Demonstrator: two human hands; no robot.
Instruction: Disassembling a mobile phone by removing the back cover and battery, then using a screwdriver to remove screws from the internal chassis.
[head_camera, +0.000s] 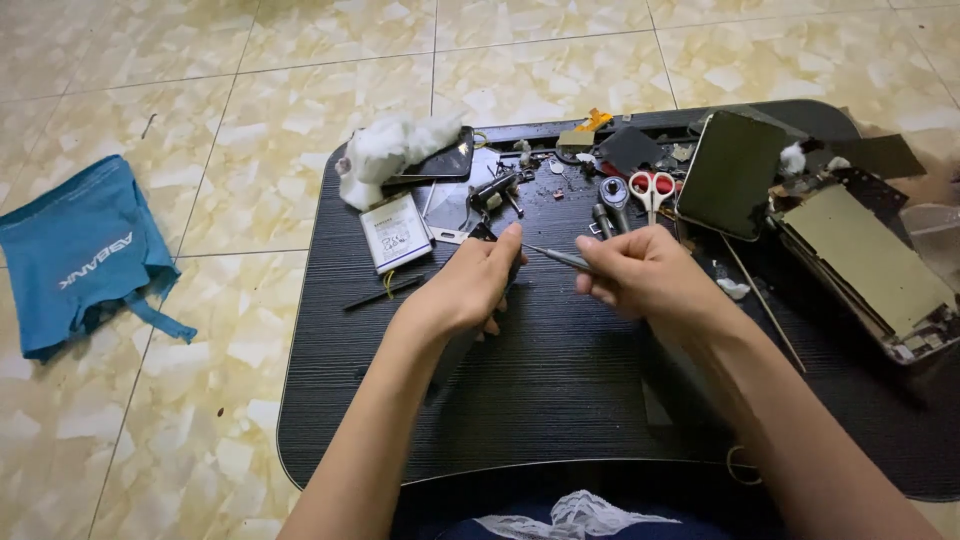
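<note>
A person's two bare hands meet over the middle of a black work board (560, 400) laid on a tiled floor (250, 100). The right hand (645, 272) pinches a slim metal tool (558, 258) between thumb and fingertips, its thin tip pointing toward the left hand (470, 285), which is curled with the fingers bent inward and the thumb stretched up beside the tool's point; whether that hand grips a small part cannot be told.

The tool sits just above the board's centre, bridging the gap between both hands. Behind the hands, toward the board's far edge, lie small red-handled scissors (652, 190). A flat white battery pack (396, 232) rests on the board's far-left part, with a wad of white cotton (385, 150) beyond it, partly covering a dark phone screen (445, 160). A black pen-like stick (383, 292) lies just beside the battery.

On the board's far-right part a dark panel (733, 172) stands tilted, and an opened device (870, 265) with a tan cover lies at the right edge. A thin rod (765, 305) lies near the right forearm. Off the board, well to the left on the floor, sits a blue cloth bag (85, 255).
</note>
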